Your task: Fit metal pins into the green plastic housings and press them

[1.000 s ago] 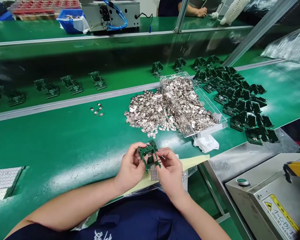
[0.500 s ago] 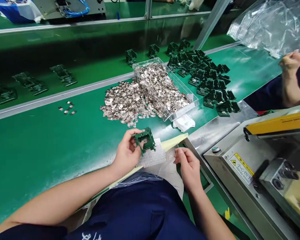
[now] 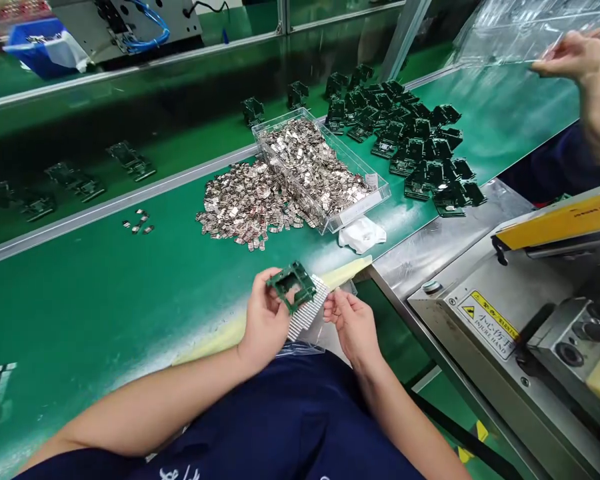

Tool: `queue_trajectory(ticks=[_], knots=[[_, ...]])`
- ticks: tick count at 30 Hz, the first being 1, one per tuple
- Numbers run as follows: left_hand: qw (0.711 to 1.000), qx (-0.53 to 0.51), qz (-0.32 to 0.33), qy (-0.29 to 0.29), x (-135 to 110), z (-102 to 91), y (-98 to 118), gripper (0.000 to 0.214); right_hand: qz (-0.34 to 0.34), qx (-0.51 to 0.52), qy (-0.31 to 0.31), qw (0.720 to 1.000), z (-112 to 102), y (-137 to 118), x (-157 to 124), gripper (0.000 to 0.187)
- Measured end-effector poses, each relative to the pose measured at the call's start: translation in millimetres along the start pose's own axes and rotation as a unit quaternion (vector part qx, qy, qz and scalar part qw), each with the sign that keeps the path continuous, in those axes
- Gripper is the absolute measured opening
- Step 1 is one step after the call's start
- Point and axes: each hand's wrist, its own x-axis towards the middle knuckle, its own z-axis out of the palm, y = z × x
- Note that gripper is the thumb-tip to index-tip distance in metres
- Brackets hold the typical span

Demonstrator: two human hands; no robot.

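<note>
My left hand is closed on a dark green plastic frame part, holding it tilted just above the bench's near edge. My right hand is beside it, fingers curled in a pinch at the edge of a ribbed silver strip block lying on a clear plastic bag; what the pinch holds is too small to make out. A heap of small silver metal clips lies beyond my hands, spilling beside a clear tray filled with the same clips.
A pile of dark green frame parts lies at the right rear. Several more sit on the conveyor belt. A metal machine with a yellow warning label stands at right. Another person's hand handles clear bags. A white cloth lies near the tray.
My right hand let go of the green frame, dropped away, then came back toward the strip block. The left hand keeps the frame. The view swung right, showing the machine and another person's hand.
</note>
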Motion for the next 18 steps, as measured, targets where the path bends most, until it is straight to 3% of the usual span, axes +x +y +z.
queue_trajectory(ticks=[3,6,8,13,18], knots=[[0.998,-0.046,-0.032,0.004,-3.9,0.2,-2.0,0.038,0.024,-0.034,-0.033,0.999,-3.4,5.7,-8.4,0.050],[0.998,-0.056,0.015,0.008,19.1,3.5,-5.6,0.042,0.026,-0.135,-0.149,0.979,-2.8,15.2,-24.3,0.046],[0.998,-0.049,0.046,-0.011,38.0,7.8,-8.0,0.043,-0.012,-0.183,-0.192,0.964,-0.7,20.2,-30.4,0.040],[0.993,0.004,0.107,-0.042,61.2,15.4,-12.4,0.040,-0.176,-0.305,-0.189,0.917,0.1,26.3,-19.7,0.044],[0.991,0.024,0.128,-0.032,63.9,13.8,-14.6,0.039,-0.212,-0.405,-0.183,0.871,-7.7,32.6,-2.2,0.044]])
